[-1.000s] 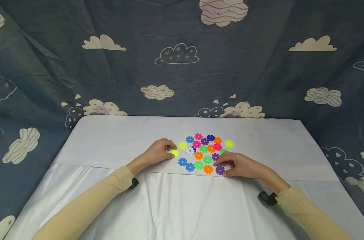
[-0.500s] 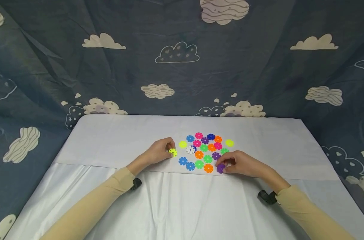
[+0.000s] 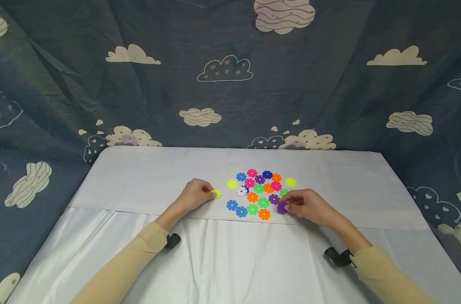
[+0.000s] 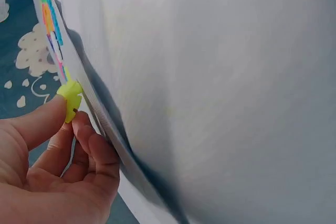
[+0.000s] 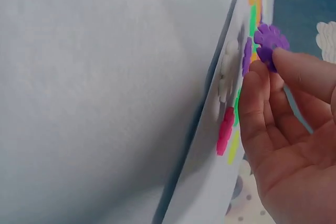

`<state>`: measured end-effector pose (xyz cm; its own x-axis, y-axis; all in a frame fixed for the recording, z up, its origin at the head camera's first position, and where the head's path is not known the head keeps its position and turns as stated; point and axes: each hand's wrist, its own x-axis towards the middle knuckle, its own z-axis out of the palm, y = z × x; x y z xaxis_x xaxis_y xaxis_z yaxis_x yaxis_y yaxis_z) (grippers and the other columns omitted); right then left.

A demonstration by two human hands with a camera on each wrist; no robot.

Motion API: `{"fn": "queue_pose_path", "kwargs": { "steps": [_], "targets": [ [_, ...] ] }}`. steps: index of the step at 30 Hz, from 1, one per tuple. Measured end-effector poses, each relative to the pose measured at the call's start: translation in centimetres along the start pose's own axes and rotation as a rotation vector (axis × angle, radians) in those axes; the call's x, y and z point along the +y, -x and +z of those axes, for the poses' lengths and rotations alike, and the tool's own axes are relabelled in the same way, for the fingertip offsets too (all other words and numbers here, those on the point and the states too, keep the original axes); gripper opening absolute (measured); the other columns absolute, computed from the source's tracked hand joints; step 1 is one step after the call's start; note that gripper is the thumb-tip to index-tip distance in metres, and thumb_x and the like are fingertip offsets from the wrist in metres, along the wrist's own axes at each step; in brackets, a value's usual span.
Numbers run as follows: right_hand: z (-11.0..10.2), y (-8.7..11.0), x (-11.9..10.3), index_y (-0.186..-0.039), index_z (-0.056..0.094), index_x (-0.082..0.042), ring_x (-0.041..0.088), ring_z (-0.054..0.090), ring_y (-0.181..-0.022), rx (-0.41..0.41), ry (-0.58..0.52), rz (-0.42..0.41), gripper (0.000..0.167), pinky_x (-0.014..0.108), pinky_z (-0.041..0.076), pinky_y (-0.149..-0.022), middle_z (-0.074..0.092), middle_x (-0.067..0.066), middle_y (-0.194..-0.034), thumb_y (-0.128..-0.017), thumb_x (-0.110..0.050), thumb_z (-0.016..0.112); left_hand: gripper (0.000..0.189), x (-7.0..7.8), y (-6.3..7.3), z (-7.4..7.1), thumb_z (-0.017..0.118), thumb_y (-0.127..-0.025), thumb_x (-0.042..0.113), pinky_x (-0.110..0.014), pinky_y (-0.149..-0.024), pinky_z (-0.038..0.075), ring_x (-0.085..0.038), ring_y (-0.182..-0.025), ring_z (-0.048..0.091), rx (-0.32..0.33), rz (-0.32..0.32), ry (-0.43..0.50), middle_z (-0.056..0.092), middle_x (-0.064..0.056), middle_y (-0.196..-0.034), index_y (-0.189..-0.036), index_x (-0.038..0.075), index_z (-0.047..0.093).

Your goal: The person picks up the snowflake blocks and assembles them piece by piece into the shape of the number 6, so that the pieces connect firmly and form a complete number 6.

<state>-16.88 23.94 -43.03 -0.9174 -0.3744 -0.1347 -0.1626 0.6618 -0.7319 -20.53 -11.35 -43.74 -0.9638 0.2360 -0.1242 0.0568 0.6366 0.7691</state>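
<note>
My left hand (image 3: 195,195) pinches a yellow notched interlocking disc (image 4: 71,98) between thumb and fingers, left of the spread of discs. At the spread's right side, my right hand (image 3: 310,206) holds a purple interlocking disc (image 5: 270,43) by its edge between thumb and fingertips. In the head view this purple disc sits close to another purple disc (image 3: 274,199) and an orange disc (image 3: 264,214). The right wrist view shows a pink disc (image 5: 226,131) and white discs (image 5: 229,64) on the cloth beside the fingers; the hand covers these in the head view.
Several flat discs lie spread on the white-covered table (image 3: 158,169), among them blue (image 3: 241,211), green (image 3: 263,202), white (image 3: 241,191) and yellow (image 3: 291,182) ones. A dark cloud-print curtain (image 3: 177,93) hangs behind the table. Each wrist wears a black camera.
The left hand has drawn the yellow disc slightly left, away from the others, and tilted it. The right hand has raised the purple disc from its spot near the cloth's fold line.
</note>
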Motion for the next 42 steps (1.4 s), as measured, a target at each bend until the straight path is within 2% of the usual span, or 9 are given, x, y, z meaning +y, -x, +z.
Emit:
{"fn": "queue_pose_path", "kwargs": {
  "steps": [4, 8, 15, 20, 23, 29, 33, 37, 42],
  "targets": [
    [0.5, 0.3, -0.3, -0.107, 0.071, -0.007, 0.020, 0.061, -0.082, 0.057, -0.030, 0.016, 0.017, 0.025, 0.054, -0.073, 0.066, 0.003, -0.092, -0.090, -0.008, 0.071, 0.010, -0.2, 0.9, -0.2, 0.070, -0.091, 0.014, -0.030, -0.063, 0.044, -0.017, -0.068, 0.054, 0.072, 0.003, 0.078, 0.066, -0.004, -0.080, -0.090, 0.005, 0.073],
    [1.1, 0.8, -1.0, -0.108, 0.069, -0.006, 0.023, 0.064, -0.082, 0.104, -0.104, 0.013, 0.017, 0.025, 0.055, -0.073, 0.067, 0.004, -0.093, -0.091, -0.008, 0.070, 0.013, 0.7, 2.0, -0.6, 0.068, -0.093, 0.018, -0.031, -0.061, 0.041, -0.018, -0.065, 0.050, 0.146, 0.007, 0.169, 0.063, -0.010, -0.078, -0.087, 0.006, 0.070],
    [2.0, 2.0, -3.0, -0.109, 0.067, -0.006, 0.028, 0.064, -0.080, 0.209, -0.238, 0.000, 0.014, 0.032, 0.057, -0.073, 0.066, 0.010, -0.095, -0.095, -0.008, 0.065, 0.013, 2.2, 3.8, -0.8, 0.068, -0.093, 0.017, -0.028, -0.057, 0.037, -0.019, -0.062, 0.045, 0.193, 0.015, 0.262, 0.053, -0.005, -0.068, -0.086, 0.006, 0.067],
    [2.7, 2.8, -5.1, -0.112, 0.064, -0.005, 0.032, 0.065, -0.082, 0.306, -0.320, 0.008, 0.018, 0.026, 0.056, -0.074, 0.064, 0.013, -0.096, -0.097, -0.013, 0.064, 0.008, 2.9, 5.1, -0.8, 0.068, -0.092, 0.012, -0.027, -0.058, 0.041, -0.037, -0.067, 0.054, 0.199, 0.037, 0.383, 0.062, -0.014, -0.073, -0.089, 0.004, 0.067],
    [3.1, 3.4, -6.3, -0.113, 0.064, -0.004, 0.036, 0.065, -0.083, 0.355, -0.355, -0.009, 0.020, 0.026, 0.056, -0.074, 0.064, 0.016, -0.096, -0.097, -0.016, 0.064, 0.007, 3.5, 5.9, -0.7, 0.069, -0.092, 0.012, -0.029, -0.059, 0.044, -0.044, -0.071, 0.057, 0.200, 0.039, 0.425, 0.066, -0.013, -0.076, -0.091, 0.004, 0.067],
    [3.8, 4.6, -7.9, -0.112, 0.064, -0.003, 0.036, 0.065, -0.084, 0.385, -0.393, -0.016, 0.022, 0.027, 0.057, -0.074, 0.066, 0.015, -0.094, -0.096, -0.018, 0.066, 0.009, 4.6, 7.3, -0.6, 0.068, -0.092, 0.012, -0.034, -0.062, 0.048, -0.027, -0.063, 0.057, 0.203, -0.002, 0.530, 0.066, -0.011, -0.075, -0.092, 0.003, 0.067],
    [4.2, 5.1, -8.7, -0.108, 0.065, -0.005, 0.035, 0.066, -0.083, 0.387, -0.418, -0.021, 0.021, 0.029, 0.057, -0.074, 0.066, 0.015, -0.093, -0.094, -0.021, 0.069, 0.010, 5.2, 8.1, -0.4, 0.066, -0.093, 0.009, -0.032, -0.060, 0.049, -0.021, -0.060, 0.055, 0.170, -0.008, 0.621, 0.066, -0.014, -0.074, -0.091, 0.000, 0.066],
    [4.6, 5.4, -9.4, -0.107, 0.066, -0.009, 0.030, 0.067, -0.082, 0.374, -0.430, -0.041, 0.020, 0.031, 0.057, -0.074, 0.066, 0.010, -0.094, -0.093, -0.023, 0.070, 0.012, 5.5, 8.6, 0.2, 0.064, -0.094, 0.009, -0.029, -0.062, 0.049, -0.019, -0.059, 0.055, 0.068, 0.003, 0.671, 0.067, -0.018, -0.077, -0.092, -0.003, 0.062],
    [5.3, 5.5, -10.1, -0.110, 0.065, -0.010, 0.029, 0.068, -0.085, 0.383, -0.470, -0.083, 0.020, 0.031, 0.057, -0.076, 0.066, 0.006, -0.098, -0.092, -0.018, 0.071, 0.015, 5.6, 9.1, 0.6, 0.064, -0.094, 0.011, -0.027, -0.060, 0.044, -0.019, -0.057, 0.054, -0.043, 0.021, 0.711, 0.067, -0.014, -0.075, -0.092, -0.003, 0.059]
  ]
}}
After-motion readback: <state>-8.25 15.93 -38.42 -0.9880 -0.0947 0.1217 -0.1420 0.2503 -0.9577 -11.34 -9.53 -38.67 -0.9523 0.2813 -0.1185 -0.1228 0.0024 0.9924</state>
